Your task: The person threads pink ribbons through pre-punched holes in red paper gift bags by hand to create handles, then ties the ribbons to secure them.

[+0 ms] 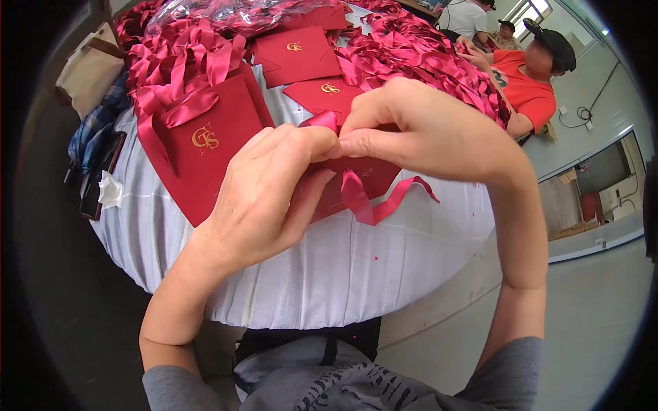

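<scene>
Over the near part of the cloth-covered table, my left hand (264,188) and my right hand (418,130) meet fingertip to fingertip. Both are closed in a pinch on a pinkish-red satin ribbon (321,120), which rises in a loop just beyond the fingers. The exact spot where they grip it is partly hidden by the fingers. A loose ribbon end (373,211) trails down to the right, below my right hand. Under my hands lies a dark red paper gift bag (373,178), mostly covered by them.
A larger red bag with a gold emblem (205,147) lies to the left. More red bags (295,58) and heaps of ribbon (411,51) fill the far side. A beige bag (91,68) sits at the far left; a person in an orange-red shirt (524,89) is at the right.
</scene>
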A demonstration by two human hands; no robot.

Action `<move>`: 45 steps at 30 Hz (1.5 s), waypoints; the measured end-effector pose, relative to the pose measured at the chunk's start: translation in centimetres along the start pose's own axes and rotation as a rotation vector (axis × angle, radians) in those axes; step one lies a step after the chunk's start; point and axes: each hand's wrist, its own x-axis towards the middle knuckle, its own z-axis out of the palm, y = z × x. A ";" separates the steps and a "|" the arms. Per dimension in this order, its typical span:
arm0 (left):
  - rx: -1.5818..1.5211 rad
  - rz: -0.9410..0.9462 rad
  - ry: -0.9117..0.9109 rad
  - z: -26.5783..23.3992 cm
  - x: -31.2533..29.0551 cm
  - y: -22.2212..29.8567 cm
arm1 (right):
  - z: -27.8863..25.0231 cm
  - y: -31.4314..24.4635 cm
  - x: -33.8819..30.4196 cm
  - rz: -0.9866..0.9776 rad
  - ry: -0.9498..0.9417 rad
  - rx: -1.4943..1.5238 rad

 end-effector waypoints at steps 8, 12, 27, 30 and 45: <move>0.064 0.055 -0.023 -0.4 0.4 0.1 | -1.5 -1.4 1.9 0.318 -0.271 0.037; 0.091 0.078 -0.092 -0.6 0.8 0.4 | -0.6 0.3 1.5 0.248 -0.241 0.149; 0.065 0.017 -0.037 0.0 0.5 0.8 | 0.4 1.8 1.6 0.039 0.229 0.391; 0.031 0.003 0.002 0.2 0.3 0.8 | 0.8 1.7 2.7 0.006 0.225 0.411; 0.072 0.060 -0.005 0.4 0.5 1.0 | 1.5 0.6 6.2 0.058 0.386 0.443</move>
